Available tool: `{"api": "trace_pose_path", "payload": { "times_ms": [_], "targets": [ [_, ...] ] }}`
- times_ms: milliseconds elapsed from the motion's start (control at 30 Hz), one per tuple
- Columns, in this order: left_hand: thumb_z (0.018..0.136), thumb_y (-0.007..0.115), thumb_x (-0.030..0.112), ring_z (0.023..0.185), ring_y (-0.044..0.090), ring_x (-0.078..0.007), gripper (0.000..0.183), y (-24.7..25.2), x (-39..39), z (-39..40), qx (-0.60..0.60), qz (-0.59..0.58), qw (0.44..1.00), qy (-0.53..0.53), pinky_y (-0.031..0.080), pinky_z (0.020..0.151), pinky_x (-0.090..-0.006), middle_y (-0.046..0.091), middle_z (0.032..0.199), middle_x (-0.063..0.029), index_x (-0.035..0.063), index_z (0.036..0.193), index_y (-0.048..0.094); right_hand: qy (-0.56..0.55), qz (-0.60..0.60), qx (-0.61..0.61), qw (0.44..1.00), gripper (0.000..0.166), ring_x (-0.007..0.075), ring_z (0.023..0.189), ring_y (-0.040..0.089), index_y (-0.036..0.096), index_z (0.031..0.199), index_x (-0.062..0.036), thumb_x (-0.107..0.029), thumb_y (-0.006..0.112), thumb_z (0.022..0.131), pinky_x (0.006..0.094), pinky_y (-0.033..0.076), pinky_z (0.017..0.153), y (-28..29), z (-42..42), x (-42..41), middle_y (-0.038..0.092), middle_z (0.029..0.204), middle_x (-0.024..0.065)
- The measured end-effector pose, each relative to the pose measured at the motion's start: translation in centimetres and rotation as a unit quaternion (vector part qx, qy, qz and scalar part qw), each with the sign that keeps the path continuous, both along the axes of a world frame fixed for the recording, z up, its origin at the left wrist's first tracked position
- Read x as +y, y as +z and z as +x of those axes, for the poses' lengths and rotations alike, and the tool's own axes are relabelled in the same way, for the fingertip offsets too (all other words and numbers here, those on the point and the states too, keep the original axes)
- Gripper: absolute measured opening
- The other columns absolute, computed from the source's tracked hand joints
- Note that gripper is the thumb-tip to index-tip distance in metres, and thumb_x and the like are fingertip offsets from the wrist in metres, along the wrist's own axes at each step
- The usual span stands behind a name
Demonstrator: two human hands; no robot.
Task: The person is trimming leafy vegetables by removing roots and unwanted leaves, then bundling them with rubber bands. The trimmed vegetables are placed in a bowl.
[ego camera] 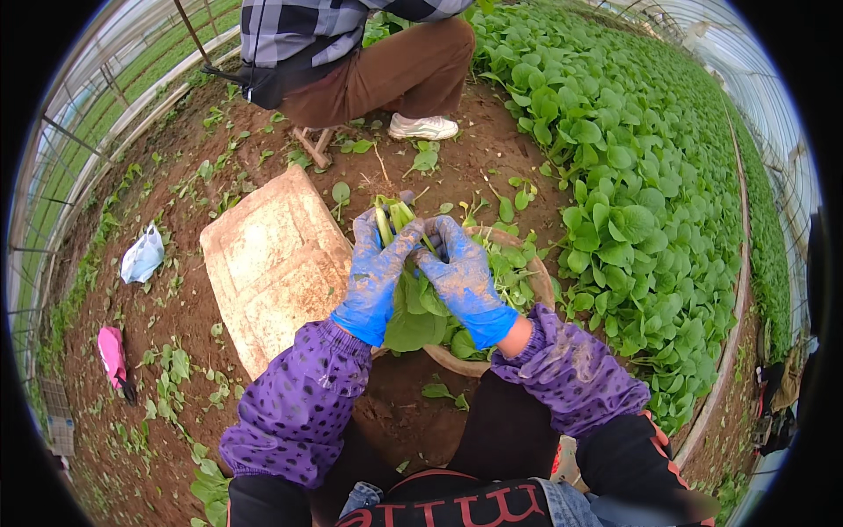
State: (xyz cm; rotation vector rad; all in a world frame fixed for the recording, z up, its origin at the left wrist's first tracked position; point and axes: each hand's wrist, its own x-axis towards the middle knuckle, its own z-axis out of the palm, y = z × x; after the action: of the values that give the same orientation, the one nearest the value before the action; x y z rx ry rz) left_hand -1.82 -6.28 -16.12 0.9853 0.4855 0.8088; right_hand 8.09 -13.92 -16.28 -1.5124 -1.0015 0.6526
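My left hand (377, 277), in a muddy blue glove, holds leafy green vegetables (411, 316) by their pale stems, with the stem ends up and the leaves hanging down. My right hand (461, 280), gloved the same way, is pressed against the stems from the right, its thumb and fingers bent in at them. Whether it grips a stem of its own I cannot tell. Below and right of my hands stands a round basket (541, 283) with loose greens inside. A mud-stained pale foam box or board (276, 263) lies just left of my left hand.
A person (395, 72) in brown trousers sits on a low wooden stool (315, 145) ahead. Dense leafy plants (632, 224) grow on the right. A pale blue plastic bag (143, 255) and a pink item (113, 356) lie on the soil at left, among scattered leaves. Greenhouse hoops curve along both sides.
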Motion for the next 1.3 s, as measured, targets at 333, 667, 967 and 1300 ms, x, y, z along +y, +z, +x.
{"api": "trace_pose_path", "payload": {
  "times_ms": [333,667,967,1300],
  "targets": [
    [0.095,0.048,0.009,0.109,0.047,-0.0149,0.035,-1.6,0.7,0.2,0.132,0.248,0.957,0.072,0.037,0.098,-0.0283,0.042,0.133,-0.0094,0.0018,0.127,0.034,-0.003,-0.026,-0.024,0.999,0.029,0.016,0.067,0.05,0.054,0.105,-0.0008,-0.011,0.066,0.08,0.0307,0.045,0.063,-0.4,0.2,0.2,0.055,0.077,0.0102],
    [0.096,0.046,0.01,0.102,0.05,-0.0136,0.034,-2.0,-0.6,0.5,0.069,0.179,0.981,0.025,0.043,0.09,-0.0257,0.053,0.111,-0.007,0.0014,0.128,0.04,0.019,-0.012,-0.104,0.994,0.036,0.0313,0.087,0.062,0.054,0.114,-0.0015,-0.01,0.063,0.08,0.0374,0.049,0.077,-0.6,-0.3,-0.1,0.063,0.095,0.0183],
    [0.095,0.049,0.015,0.089,0.06,-0.0232,0.036,-5.4,0.8,-0.3,0.163,0.319,0.934,-0.001,0.048,0.08,-0.0309,0.058,0.104,-0.0149,-0.0029,0.126,0.043,0.001,0.074,-0.099,0.992,0.025,0.0146,0.071,0.059,0.06,0.104,-0.0074,-0.009,0.067,0.08,0.0276,0.049,0.066,3.1,2.2,-0.1,0.059,0.087,0.0073],
    [0.096,0.047,0.015,0.069,0.04,-0.0035,0.032,-1.6,-0.3,-0.5,0.241,0.264,0.933,-0.043,0.038,0.063,-0.018,0.049,0.085,0.0038,0.0037,0.126,0.049,0.173,-0.07,0.055,0.981,0.036,0.0162,0.085,0.062,0.052,0.122,-0.005,-0.005,0.056,0.087,0.0308,0.051,0.074,-7.2,11.5,-2.0,0.064,0.098,0.0099]
  ]
}}
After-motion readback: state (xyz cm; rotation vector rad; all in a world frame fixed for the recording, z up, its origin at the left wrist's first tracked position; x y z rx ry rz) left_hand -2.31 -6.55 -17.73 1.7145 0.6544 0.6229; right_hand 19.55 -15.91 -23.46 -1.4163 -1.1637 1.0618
